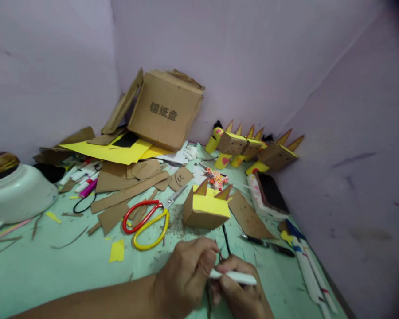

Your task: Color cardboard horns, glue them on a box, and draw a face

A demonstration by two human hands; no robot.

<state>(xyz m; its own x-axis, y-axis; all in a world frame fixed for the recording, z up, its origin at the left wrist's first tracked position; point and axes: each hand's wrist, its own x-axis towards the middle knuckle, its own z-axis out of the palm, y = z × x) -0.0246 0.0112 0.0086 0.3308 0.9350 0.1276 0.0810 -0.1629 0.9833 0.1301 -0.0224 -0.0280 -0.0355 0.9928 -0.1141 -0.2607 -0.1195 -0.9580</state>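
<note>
The green surface (73, 259) spreads under everything, with the two hands low in view, close together at the near edge. The left hand (186, 270) is curled in, thumb against bent fingers; I cannot tell what, if anything, it pinches. The right hand (244, 294) sits just beside it, fingers bent. Straight beyond them, away from the person, stands a small cardboard box (208, 212) with a yellow top and pointed pieces, near the hands but not touched. Open scissors (168, 203) lie beyond the left hand, left of the box. Smallest of these is the white pen (241, 278), held between the right thumb and fingers. Its long axis runs nearly sideways, across the gap between the hands; its left end meets the left thumb, its right end points away from that hand.
</note>
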